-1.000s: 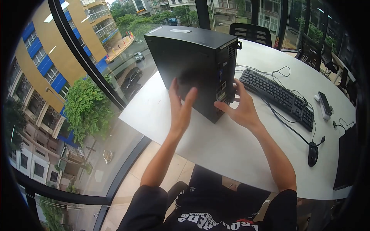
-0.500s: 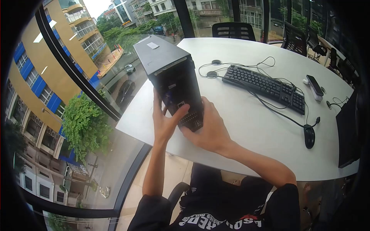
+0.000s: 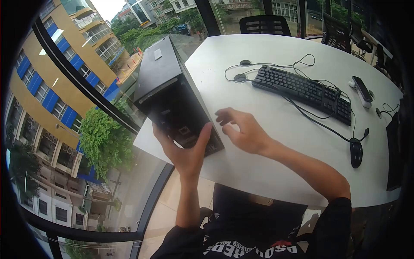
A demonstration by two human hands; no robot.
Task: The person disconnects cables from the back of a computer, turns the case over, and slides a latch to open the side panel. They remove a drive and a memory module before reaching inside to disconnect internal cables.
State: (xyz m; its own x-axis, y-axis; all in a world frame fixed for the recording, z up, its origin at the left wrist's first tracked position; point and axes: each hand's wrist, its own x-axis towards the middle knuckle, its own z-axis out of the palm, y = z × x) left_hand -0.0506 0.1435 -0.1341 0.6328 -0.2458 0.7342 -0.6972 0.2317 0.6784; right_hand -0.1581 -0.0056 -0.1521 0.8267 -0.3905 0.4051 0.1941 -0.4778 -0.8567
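Note:
A black desktop computer tower [image 3: 172, 103] stands on the left part of the white table, one narrow end turned toward me. My left hand [image 3: 184, 156] grips the lower part of that end, thumb on its right edge and fingers at the left side, partly hidden. Just right of the tower is my right hand [image 3: 246, 131], off the case, with loosely bent fingers apart and nothing held.
On the white table [image 3: 276, 168] lie a black keyboard [image 3: 302, 90] with tangled cables and a black mouse [image 3: 355, 153]. A dark phone-like device [image 3: 362, 88] rests on a white stand. A dark panel [image 3: 394, 151] borders the right; windows line the left.
My right hand has let go of the tower and moved right. The tower appears shifted left and lower, while my left hand keeps hold of it.

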